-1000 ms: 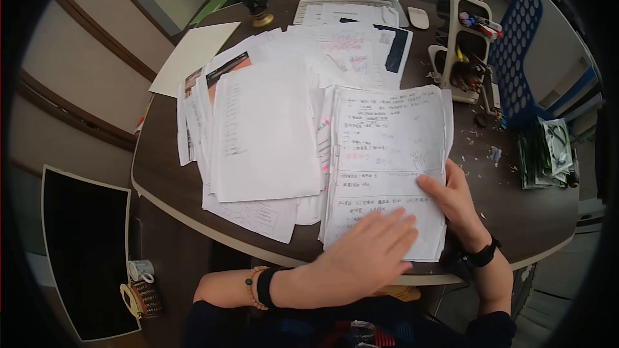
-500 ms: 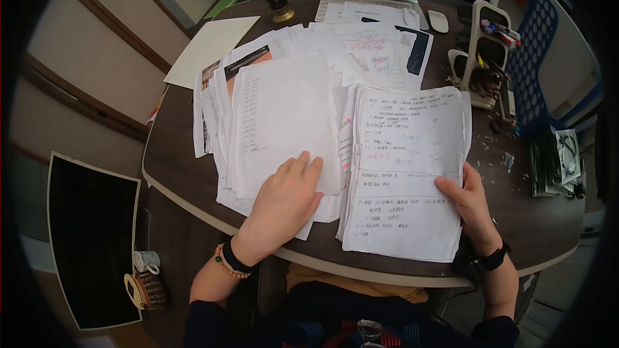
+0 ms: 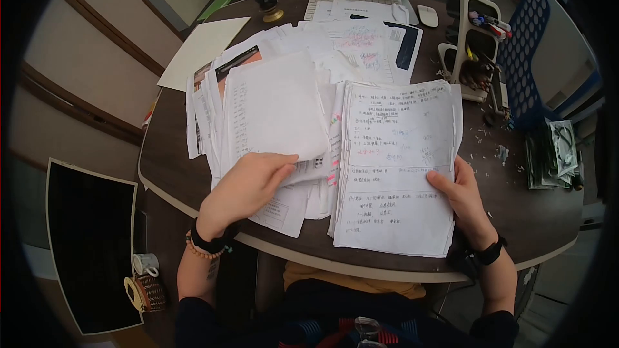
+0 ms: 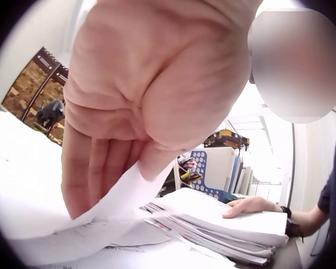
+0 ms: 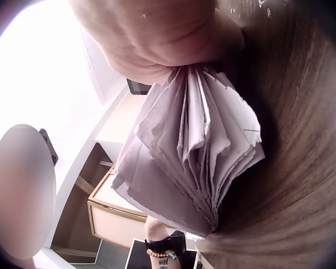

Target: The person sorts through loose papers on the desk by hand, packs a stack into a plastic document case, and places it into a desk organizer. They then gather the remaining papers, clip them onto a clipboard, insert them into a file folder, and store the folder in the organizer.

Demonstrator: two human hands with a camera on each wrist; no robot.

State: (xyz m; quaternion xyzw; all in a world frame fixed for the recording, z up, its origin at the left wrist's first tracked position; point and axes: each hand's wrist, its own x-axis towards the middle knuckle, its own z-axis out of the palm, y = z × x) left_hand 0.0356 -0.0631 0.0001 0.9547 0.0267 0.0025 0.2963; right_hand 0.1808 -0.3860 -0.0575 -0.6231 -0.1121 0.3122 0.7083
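At the lower edge of the left paper pile, my left hand (image 3: 248,183) pinches the top white sheet (image 3: 277,103), whose near edge is lifted. In the left wrist view that sheet (image 4: 120,196) bends up between the thumb and the fingers. My right hand (image 3: 459,196) grips the right edge of a stack of handwritten pages (image 3: 400,219), thumb on top. The right wrist view shows the stack's page edges (image 5: 196,134) fanned apart below the palm (image 5: 157,33).
Behind the papers are a keyboard (image 3: 316,8) and a mouse (image 3: 427,15). A pen organizer (image 3: 471,74), a blue perforated holder (image 3: 525,45) and green packets (image 3: 551,161) stand on the right. A mug (image 3: 146,264) is at lower left.
My left hand has moved from over the handwritten pages to the left pile, first lying on it, now lifting the top sheet's near edge. The right hand keeps its grip.
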